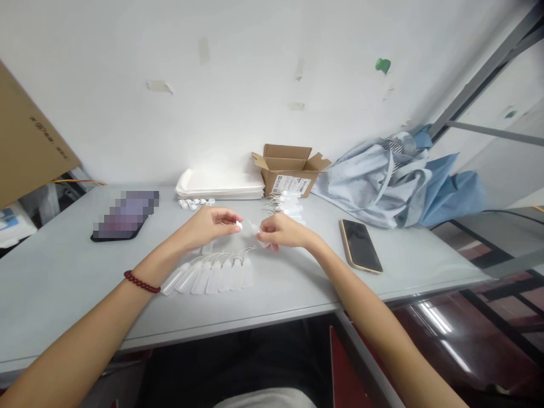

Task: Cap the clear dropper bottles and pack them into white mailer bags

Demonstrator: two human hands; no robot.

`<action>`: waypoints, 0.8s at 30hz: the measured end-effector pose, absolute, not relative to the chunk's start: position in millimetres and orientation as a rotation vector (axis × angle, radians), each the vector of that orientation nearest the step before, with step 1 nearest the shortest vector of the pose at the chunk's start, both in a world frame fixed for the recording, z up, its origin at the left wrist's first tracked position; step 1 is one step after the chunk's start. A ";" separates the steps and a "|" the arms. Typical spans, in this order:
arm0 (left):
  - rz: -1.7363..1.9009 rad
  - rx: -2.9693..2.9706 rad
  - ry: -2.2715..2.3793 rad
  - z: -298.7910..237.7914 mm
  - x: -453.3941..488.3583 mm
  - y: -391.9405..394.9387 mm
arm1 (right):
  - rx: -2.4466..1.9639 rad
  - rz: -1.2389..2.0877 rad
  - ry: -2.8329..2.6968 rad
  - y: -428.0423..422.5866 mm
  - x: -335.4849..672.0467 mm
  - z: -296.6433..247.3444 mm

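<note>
Between thumb and fingertips, my left hand [212, 225] pinches a small white piece [238, 225]. My right hand [284, 231] is closed on a translucent white tag [254, 228], its lower part hidden by the fingers. A narrow gap separates the two hands, just above the table. Below them lies a fanned row of several translucent tags [215, 277] with white strings. Behind my right hand is a loose pile of similar stringed tags [291, 207]. Several small white pieces [196, 203] like the pinched one lie behind my left hand.
A stack of white trays or sheets [225, 184] and an open cardboard box [291, 173] stand against the wall. One phone [361, 245] lies at right; a pixelated dark device [125, 218] lies at left. Blue cloth bags [382, 181] fill the back right corner.
</note>
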State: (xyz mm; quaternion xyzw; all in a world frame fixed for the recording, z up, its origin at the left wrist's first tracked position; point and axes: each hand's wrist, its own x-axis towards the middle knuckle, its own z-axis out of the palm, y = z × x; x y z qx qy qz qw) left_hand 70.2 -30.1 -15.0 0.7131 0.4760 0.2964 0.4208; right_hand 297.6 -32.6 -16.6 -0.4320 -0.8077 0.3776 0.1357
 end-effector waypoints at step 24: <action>0.908 1.778 1.065 -19.7 75.1 -32.5 | -1.065 1.036 -2.126 -30.0 290.4 -24.4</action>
